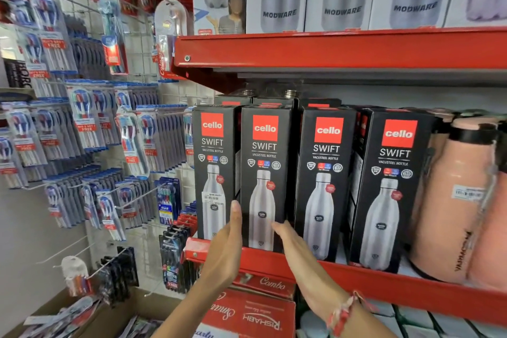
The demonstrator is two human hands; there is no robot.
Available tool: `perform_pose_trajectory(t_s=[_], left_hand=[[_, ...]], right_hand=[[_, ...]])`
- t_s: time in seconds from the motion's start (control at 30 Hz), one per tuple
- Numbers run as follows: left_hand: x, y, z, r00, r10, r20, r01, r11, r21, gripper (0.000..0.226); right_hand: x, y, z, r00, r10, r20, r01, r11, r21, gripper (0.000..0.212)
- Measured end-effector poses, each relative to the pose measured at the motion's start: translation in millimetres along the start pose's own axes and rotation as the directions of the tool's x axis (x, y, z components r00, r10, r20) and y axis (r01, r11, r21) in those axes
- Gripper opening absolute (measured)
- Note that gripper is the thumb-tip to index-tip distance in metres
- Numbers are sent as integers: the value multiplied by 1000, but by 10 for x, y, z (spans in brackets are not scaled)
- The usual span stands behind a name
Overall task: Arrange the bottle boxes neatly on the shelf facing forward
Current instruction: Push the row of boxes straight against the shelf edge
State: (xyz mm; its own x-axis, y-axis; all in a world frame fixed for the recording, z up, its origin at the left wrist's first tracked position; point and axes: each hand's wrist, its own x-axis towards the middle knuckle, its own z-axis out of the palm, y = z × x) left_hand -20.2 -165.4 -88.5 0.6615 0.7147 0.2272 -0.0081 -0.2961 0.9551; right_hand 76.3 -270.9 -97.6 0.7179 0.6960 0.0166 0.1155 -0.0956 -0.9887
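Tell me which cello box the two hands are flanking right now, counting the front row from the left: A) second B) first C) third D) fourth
A: the left hand sits at the left edge and the right hand at the lower right edge of the second cello box.

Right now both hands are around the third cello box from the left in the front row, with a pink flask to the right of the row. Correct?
Not quite. In the head view the left hand and right hand flank the second cello box from the left, not the third. The pink flask does stand right of the row.
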Motion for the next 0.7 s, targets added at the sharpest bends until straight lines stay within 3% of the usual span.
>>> perform_pose_trajectory(t_s=[0.07,0.13,0.23,0.3,0.4,0.47,0.57,0.63,0.7], left_hand=[[-60,75,76,967,188,-173,-177,981,77,64],[-82,143,158,931,281,-234,-271,960,73,57],[-96,209,364,985,167,39,-163,984,-75,63],[-160,237,558,977,116,176,-114,993,-23,71],[-251,234,800,974,89,209,-93,996,13,68],[-236,188,869,979,40,201,-39,999,-7,71],[-172,142,866,982,-52,181,63,996,-58,97],[-128,99,834,986,-73,148,85,993,-80,117],[-96,66,797,988,-71,139,82,994,-74,123]], right_hand=[[-147,-34,-66,995,-97,-36,98,994,39,47],[-213,-55,-196,951,-210,-225,222,975,30,25],[-172,2,-373,847,-256,-465,261,964,-56,35],[-164,58,-420,880,-202,-429,178,979,-95,58],[-115,118,-428,961,-61,-268,53,998,-39,83],[-100,116,-467,975,-15,-223,9,1000,-27,87],[-105,82,-519,985,19,-170,-19,1000,1,88],[-136,53,-509,990,22,-140,-22,1000,0,89],[-179,38,-478,993,20,-119,-20,1000,-5,90]])
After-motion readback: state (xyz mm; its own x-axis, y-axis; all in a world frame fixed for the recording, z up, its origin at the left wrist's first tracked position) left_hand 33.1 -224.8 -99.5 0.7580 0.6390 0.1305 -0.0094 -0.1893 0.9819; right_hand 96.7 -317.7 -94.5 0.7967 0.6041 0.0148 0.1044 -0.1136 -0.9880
